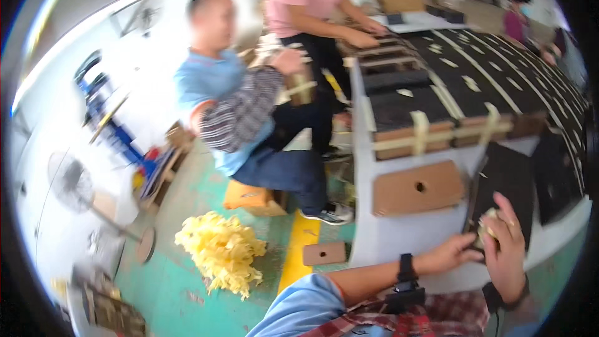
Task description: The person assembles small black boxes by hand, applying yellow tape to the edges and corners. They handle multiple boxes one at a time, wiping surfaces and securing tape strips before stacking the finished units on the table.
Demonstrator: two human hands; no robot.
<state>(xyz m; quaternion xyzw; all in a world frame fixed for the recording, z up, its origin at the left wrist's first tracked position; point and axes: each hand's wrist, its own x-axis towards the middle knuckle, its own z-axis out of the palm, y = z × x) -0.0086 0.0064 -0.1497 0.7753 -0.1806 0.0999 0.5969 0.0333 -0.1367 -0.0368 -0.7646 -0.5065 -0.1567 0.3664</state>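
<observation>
In the lower right, my right hand [506, 251] is raised, its fingers curled round a small pale yellow piece [490, 223] that looks like tape; blur hides its exact shape. My left hand [446, 254] reaches in from the left beside it, fingers apart, tips close to the right palm. Nothing shows in the left hand. Just beyond both hands a black flat-topped box [504, 181] lies on the white table [368, 249]. Left of that box lies a brown cardboard piece [409, 190] with a hole in it.
Black-topped boxes [412, 107] with pale tape strips fill the table's far side. A co-worker in light blue [218, 93] sits on the left; another in pink [306, 0] stands behind. Yellow scraps [221, 249] are heaped on the green floor, near a small cardboard piece [324, 253].
</observation>
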